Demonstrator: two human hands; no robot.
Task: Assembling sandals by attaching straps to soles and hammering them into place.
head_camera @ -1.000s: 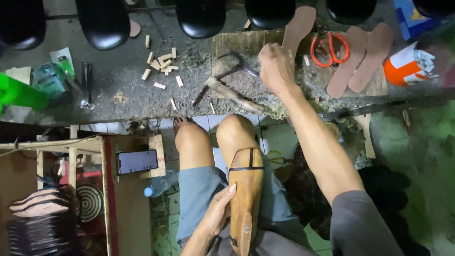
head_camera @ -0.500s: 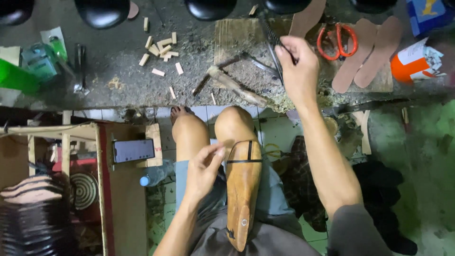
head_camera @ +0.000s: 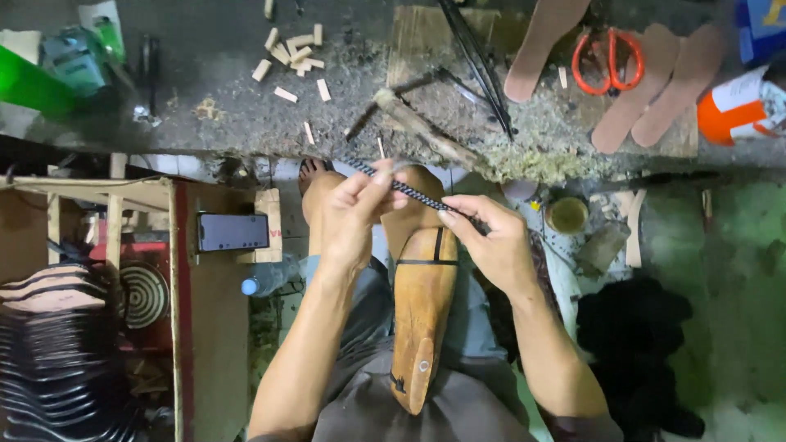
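Observation:
A wooden shoe last (head_camera: 422,307) with black lines drawn on it lies lengthwise on my lap. Above its toe I stretch a thin black-and-white braided strap (head_camera: 409,191) between both hands. My left hand (head_camera: 348,217) pinches the strap's left end with fingers closed. My right hand (head_camera: 490,245) grips the right end just over the last's toe.
A gritty workbench (head_camera: 205,115) runs across the top with small wood blocks (head_camera: 291,53), a hammer-like tool (head_camera: 426,127), dark strips (head_camera: 479,61), tan insoles (head_camera: 655,90), orange scissors (head_camera: 610,57) and a green bottle (head_camera: 33,82). A phone (head_camera: 233,232) lies on a shelf at left.
My right hand came back from the bench with the braided strap. My left hand left the last and took the strap's other end. The view shifted closer to my lap.

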